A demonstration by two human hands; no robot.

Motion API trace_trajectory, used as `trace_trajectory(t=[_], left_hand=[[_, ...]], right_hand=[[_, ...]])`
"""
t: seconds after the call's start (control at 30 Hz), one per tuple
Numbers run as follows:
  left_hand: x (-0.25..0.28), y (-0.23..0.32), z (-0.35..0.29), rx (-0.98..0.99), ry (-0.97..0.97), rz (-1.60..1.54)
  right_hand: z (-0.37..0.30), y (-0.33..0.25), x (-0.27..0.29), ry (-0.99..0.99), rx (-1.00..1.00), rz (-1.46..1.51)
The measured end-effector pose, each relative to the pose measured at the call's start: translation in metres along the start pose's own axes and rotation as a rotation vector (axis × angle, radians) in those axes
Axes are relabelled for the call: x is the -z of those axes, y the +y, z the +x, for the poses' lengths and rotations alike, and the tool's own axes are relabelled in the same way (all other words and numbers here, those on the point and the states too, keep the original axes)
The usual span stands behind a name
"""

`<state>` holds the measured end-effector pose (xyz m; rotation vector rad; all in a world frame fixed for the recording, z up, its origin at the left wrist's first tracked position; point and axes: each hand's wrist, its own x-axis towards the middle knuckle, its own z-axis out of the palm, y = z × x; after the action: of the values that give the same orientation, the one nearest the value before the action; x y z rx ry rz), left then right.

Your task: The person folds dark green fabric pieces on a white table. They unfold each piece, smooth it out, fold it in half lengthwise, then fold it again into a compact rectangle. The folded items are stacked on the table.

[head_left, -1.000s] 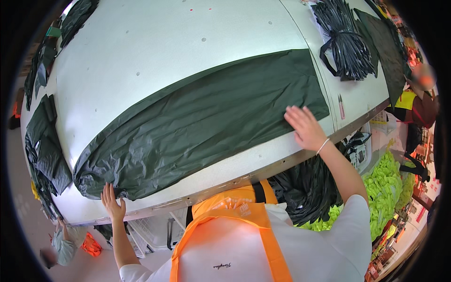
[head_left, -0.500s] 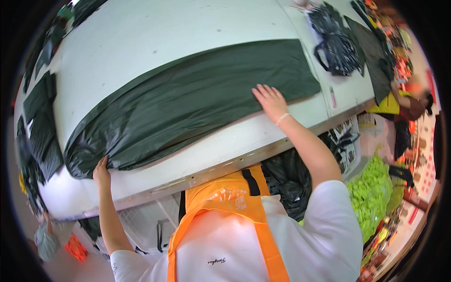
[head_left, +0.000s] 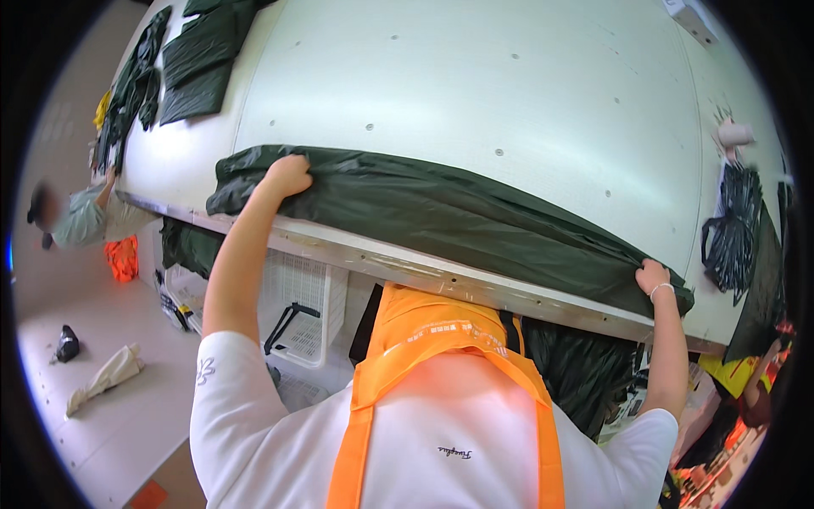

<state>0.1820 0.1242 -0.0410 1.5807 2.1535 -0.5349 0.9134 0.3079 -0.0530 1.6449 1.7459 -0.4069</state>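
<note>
A long, dark green sheet of thin, shiny material (head_left: 475,225) lies along the near edge of the white table (head_left: 441,102), gathered into a narrow strip with creases. Near its left end, my left hand (head_left: 291,174) is closed on the upper edge, fingers curled and partly hidden. My right hand (head_left: 652,278), with a pale bracelet at the wrist, grips the sheet close to its right end, the fingertips out of sight. What kind of article the sheet is, I cannot tell.
More dark green pieces (head_left: 199,72) lie at the table's far left, near another person (head_left: 78,214). On the right are black strips in a bundle (head_left: 733,229) and a white roll (head_left: 734,133). A white basket (head_left: 309,297) and black material (head_left: 577,365) sit below the table edge.
The sheet, spread wide before, is now a narrow strip nearer the table edge. Both hands, formerly resting on it, now grip it, the right one at its right end. The view has turned.
</note>
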Motion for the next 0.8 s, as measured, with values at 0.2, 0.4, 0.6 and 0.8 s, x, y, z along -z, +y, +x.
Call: trace_trajectory(t=[0.2,0.4,0.6,0.8], left_hand=[[-0.012,0.053,0.013,0.138,0.011,0.057],[-0.031,0.063,-0.005,0.112,0.092,0.006],[-0.026,0.040,-0.017,-0.046,0.133,-0.057],[-0.004,-0.113,-0.108,-0.100,0.397,-0.300]], right_hand=[[-0.008,-0.036,-0.017,0.511,-0.418,-0.177],[-0.097,-0.302,0.042,0.805,0.845,0.375],[-0.106,-0.491,0.013,0.602,1.035,0.204],[-0.093,-0.498,0.000,0.596,1.010,0.105]])
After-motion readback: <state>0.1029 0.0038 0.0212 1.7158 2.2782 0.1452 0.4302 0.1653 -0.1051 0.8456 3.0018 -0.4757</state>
